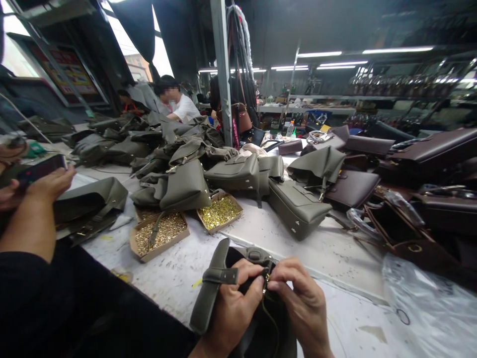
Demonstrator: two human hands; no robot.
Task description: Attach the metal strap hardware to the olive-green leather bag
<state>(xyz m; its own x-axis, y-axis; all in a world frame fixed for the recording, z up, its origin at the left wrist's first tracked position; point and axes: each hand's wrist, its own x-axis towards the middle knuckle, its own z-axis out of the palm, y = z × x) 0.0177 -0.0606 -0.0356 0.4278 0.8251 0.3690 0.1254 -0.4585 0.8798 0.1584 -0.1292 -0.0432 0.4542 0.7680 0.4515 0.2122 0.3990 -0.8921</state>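
A dark grey-green leather bag [257, 254] lies at the table's near edge, its opening towards me. My left hand [236, 303] is closed on the bag, thumb and forefinger pinching its edge beside a small gold-coloured metal fitting [266, 279]. On the other side of that fitting, my right hand [300, 298] pinches with thumb and fingertips. Whatever small piece sits between those right fingertips is hidden. A flap with a strap loop [214, 286] stands up to the left of my left hand. Thin cord hangs down inside the bag below the fitting.
Cardboard trays of small metal parts, one copper-toned [164, 233] and one gold [219, 213], stand ahead. Grey-green bags [298, 204] pile up behind them, brown bags [354, 186] to the right. Clear plastic [428, 303] lies at right. At left a person's hand [52, 184] holds a phone [40, 171].
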